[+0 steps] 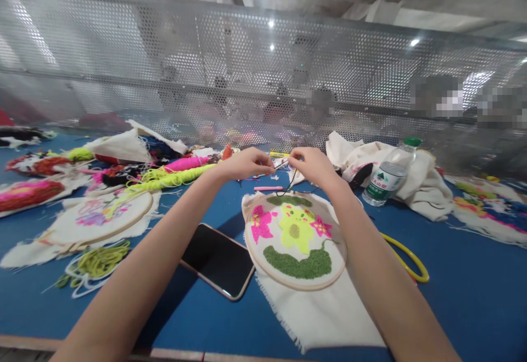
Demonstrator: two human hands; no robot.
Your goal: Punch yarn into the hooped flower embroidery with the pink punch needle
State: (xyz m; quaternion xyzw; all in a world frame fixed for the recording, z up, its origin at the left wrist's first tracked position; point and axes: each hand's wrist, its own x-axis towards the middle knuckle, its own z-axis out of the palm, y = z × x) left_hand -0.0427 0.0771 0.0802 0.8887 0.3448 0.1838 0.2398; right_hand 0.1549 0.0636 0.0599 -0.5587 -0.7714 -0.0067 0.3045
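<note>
Pinches dark yarn (293, 177) with the right hand (313, 164), just past the embroidery hoop (304, 287). Bunches fingers of the left hand (246, 163) nearby; cannot tell around what. Probably light, soft, floppy yarn, best held near the end.

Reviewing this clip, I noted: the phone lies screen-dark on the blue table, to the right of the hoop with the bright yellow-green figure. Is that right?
Not quite: the side is wrong. The head view shows the phone lying screen-dark on the blue table, to the left of the hoop with the bright yellow-green figure.
</note>
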